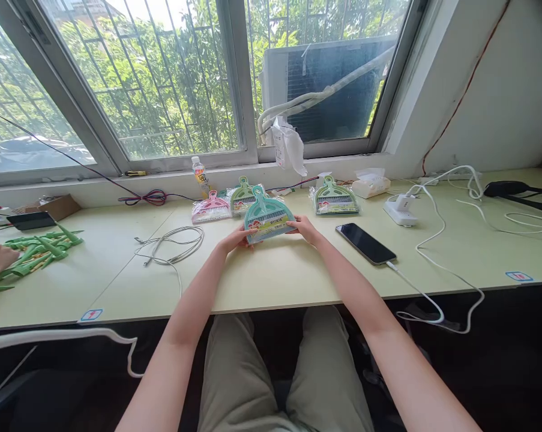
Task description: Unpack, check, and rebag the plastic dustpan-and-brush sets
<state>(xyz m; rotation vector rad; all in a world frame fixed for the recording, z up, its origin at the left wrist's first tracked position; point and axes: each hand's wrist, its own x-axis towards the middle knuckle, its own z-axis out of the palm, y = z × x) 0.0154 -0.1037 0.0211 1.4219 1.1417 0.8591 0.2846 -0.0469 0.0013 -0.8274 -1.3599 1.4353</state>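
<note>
Being gripped at its side edges by the left hand and right hand, a light, stiff teal plastic dustpan in slippery wrap is held tilted over the pale green desk.

Four packaged dustpan sets, one smartphone, one plastic bottle.

My pale green desk holds packaged dustpans, a phone, a tangled white cable, a charger, a tissue pack, and green plastic pieces.
</note>
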